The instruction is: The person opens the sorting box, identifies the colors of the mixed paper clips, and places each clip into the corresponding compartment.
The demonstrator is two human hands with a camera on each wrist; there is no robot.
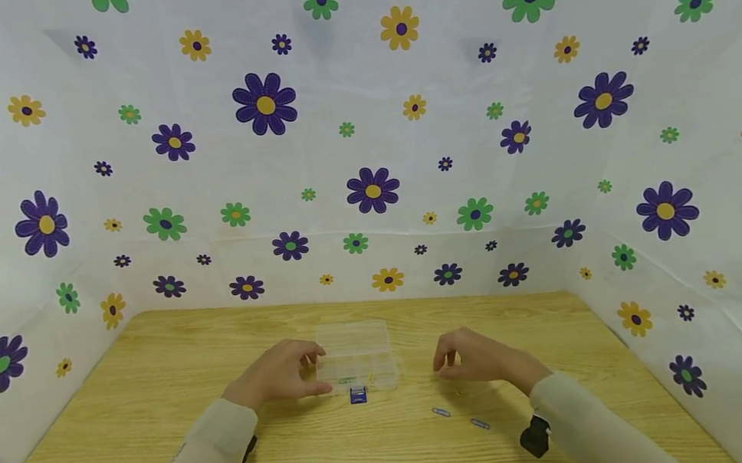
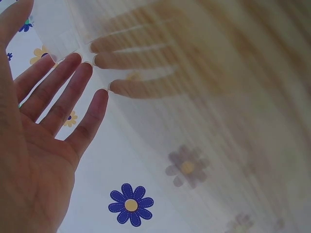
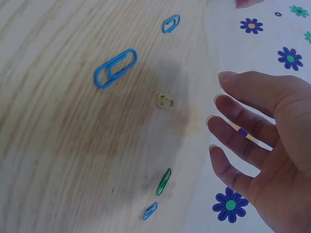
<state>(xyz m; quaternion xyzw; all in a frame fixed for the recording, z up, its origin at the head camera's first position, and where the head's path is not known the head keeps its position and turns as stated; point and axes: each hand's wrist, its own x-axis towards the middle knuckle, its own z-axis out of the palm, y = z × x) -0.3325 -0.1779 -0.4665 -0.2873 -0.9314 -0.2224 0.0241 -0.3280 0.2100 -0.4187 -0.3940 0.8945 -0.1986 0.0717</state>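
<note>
A clear plastic compartment box (image 1: 390,364) stands on the table with its transparent lid (image 1: 352,337) folded back. Small green pieces (image 1: 347,380) and yellow pieces (image 1: 371,376) lie inside it. My left hand (image 1: 284,371) is at the box's left side, thumb by the front corner; its fingers are extended in the left wrist view. Over the table right of the box, my right hand (image 1: 473,356) has loosely bent fingers with nothing visible between them. Below it lie a large blue paper clip (image 3: 115,68), a yellow paper clip (image 3: 165,101) and a green paper clip (image 3: 164,182).
A blue piece (image 1: 359,395) sits at the box's front edge. More blue paper clips lie about, one farther along (image 3: 171,23) and one beside the green clip (image 3: 149,211). A flower-patterned sheet (image 1: 394,136) encloses the wooden table (image 1: 343,459) at the back and sides.
</note>
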